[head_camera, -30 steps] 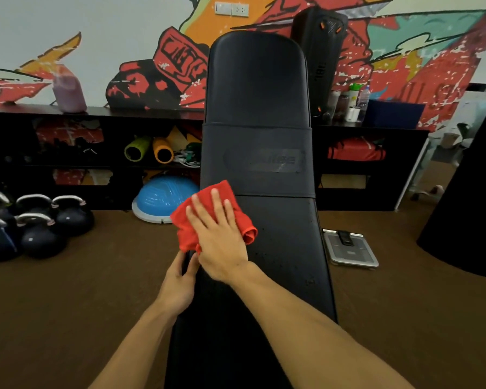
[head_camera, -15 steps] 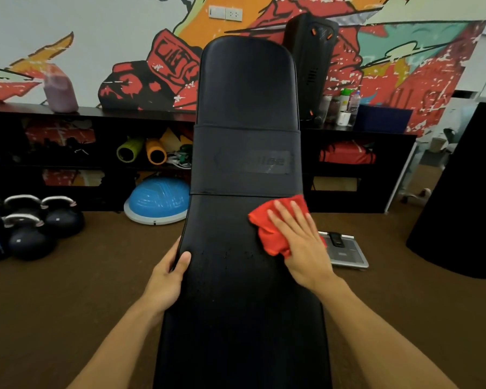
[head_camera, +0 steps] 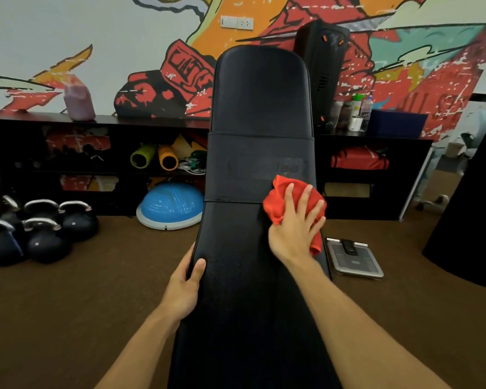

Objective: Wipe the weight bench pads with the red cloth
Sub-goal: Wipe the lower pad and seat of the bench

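Observation:
A long black weight bench pad (head_camera: 253,290) runs away from me, its far part (head_camera: 261,91) raised toward the wall. My right hand (head_camera: 295,228) lies flat, fingers spread, on the crumpled red cloth (head_camera: 278,200), pressing it on the pad's right side at the seam with the logo band. The cloth hangs slightly over the right edge. My left hand (head_camera: 184,287) grips the pad's left edge, thumb on top. Small droplets speckle the pad between the hands.
Several dark kettlebells (head_camera: 40,234) sit on the brown floor at left, near a blue half-ball (head_camera: 170,206). A grey scale (head_camera: 354,259) lies right of the bench. A black shelf (head_camera: 110,122) lines the mural wall; a dark shape (head_camera: 472,220) stands at right.
My right hand swept the red cloth from the pad's left side to its right side, then a little further up toward the logo band. My left hand stayed gripping the left edge.

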Demonstrator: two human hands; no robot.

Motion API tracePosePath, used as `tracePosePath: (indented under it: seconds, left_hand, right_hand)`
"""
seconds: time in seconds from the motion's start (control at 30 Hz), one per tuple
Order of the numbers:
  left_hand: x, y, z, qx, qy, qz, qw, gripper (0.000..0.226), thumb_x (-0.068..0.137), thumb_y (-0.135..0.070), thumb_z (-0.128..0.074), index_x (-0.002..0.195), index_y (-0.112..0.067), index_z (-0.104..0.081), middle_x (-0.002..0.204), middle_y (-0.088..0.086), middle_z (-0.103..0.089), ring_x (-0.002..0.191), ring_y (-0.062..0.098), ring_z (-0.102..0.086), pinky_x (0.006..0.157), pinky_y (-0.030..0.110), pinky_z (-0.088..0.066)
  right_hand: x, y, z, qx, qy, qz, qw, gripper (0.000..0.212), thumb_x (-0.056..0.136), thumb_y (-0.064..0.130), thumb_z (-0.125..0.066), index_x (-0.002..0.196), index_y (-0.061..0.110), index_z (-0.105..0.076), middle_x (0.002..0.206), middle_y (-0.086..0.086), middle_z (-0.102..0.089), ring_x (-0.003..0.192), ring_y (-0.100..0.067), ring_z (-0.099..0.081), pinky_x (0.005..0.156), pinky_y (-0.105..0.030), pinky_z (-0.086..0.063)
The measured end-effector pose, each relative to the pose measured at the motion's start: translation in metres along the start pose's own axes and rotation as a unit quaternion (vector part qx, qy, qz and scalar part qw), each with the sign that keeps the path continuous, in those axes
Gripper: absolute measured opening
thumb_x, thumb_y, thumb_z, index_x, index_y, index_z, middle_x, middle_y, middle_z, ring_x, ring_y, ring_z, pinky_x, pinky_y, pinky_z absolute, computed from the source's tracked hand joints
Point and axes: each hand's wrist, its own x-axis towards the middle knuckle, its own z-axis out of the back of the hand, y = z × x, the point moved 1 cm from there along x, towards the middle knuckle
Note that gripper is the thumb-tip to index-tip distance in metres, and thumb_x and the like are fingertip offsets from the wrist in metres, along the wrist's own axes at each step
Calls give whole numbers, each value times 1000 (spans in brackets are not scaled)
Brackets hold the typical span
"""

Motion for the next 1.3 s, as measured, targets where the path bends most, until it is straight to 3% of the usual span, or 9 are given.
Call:
tracePosePath:
  seconds: [0.07, 0.17, 0.4, 0.5, 0.63, 0.8, 0.87, 1.13, 1.3]
  left_hand:
    - [-1, 0, -1, 2, 3, -5, 1000, 53, 98, -39, -44, 148, -38, -25, 150, -10, -39, 136, 13, -36, 106, 31, -31]
    - [2, 2, -2, 4, -6, -20, 1000, 52, 99, -36, -43, 149, -35, -26, 146, -11, -41, 124, 2, -37, 101, 24, -30]
    - [3, 4, -3, 15, -23, -26, 999, 52, 99, -36, -45, 148, -30, -30, 142, -13, -42, 123, 1, -36, 99, 21, -30]
    - [3, 4, -3, 7, -22, -28, 999, 51, 99, -33, -45, 148, -29, -31, 137, -13, -43, 123, 1, -35, 99, 23, -30]
    - [4, 7, -1, 4, -25, -29, 999, 45, 99, -32, -47, 144, -31, -38, 136, -16, -45, 129, 4, -38, 101, 25, -32]
    - [5, 10, 0, 19, -27, -45, 998, 50, 97, -35, -48, 145, -28, -38, 141, -13, -45, 133, 7, -39, 105, 25, -31]
    - [5, 10, 1, 11, -20, -47, 999, 48, 97, -33, -49, 144, -30, -39, 140, -13, -47, 132, 7, -41, 106, 25, -32]
    - [-2, 3, 1, -7, -8, -1, 1000, 52, 95, -45, -48, 145, -43, -33, 140, -16, -44, 132, 13, -40, 109, 34, -34]
    - [-10, 6, 5, -65, -29, 71, 995, 42, 96, -50, -44, 138, -48, -42, 147, -8, -44, 135, 20, -41, 112, 44, -33]
  right_hand:
    - [-9, 13, -14, -55, -29, 10, 998, 98, 80, 13, -59, 155, 27, 3, 161, -8, 21, 143, -43, 24, 115, -60, 12]
    - [-13, 25, -32, -107, -44, 53, 992, 99, 81, 20, -62, 155, 25, 3, 162, -10, 18, 143, -44, 23, 115, -61, 11]
    - [-29, 59, -57, -169, 13, 204, 964, 95, 84, 26, -60, 155, 24, 2, 162, -12, 16, 143, -46, 23, 116, -61, 7]
    - [-35, 68, -65, -193, 59, 302, 932, 87, 87, 30, -58, 156, 24, -5, 162, -12, 14, 143, -45, 23, 116, -61, 8]
    - [-35, 60, -65, -248, 120, 435, 857, 79, 88, 37, -60, 154, 26, -18, 164, -8, 5, 145, -41, 21, 117, -57, 10]
    - [-26, 25, -40, -234, 188, 521, 799, 78, 86, 22, -58, 154, 30, -19, 164, 1, -2, 150, -26, 12, 120, -47, 9]
    - [-20, 8, -22, -217, 193, 507, 812, 83, 82, 14, -58, 153, 33, -19, 164, 5, -2, 150, -21, 10, 121, -44, 8]
    - [-28, -86, 36, -122, 115, 283, 944, 98, 72, 0, -57, 153, 37, -16, 163, 13, 0, 149, -12, 14, 122, -46, -1]
    - [-69, -95, 24, -45, 81, 183, 979, 94, 79, -7, -57, 153, 36, -17, 163, 12, 1, 149, -17, 16, 121, -47, 3]
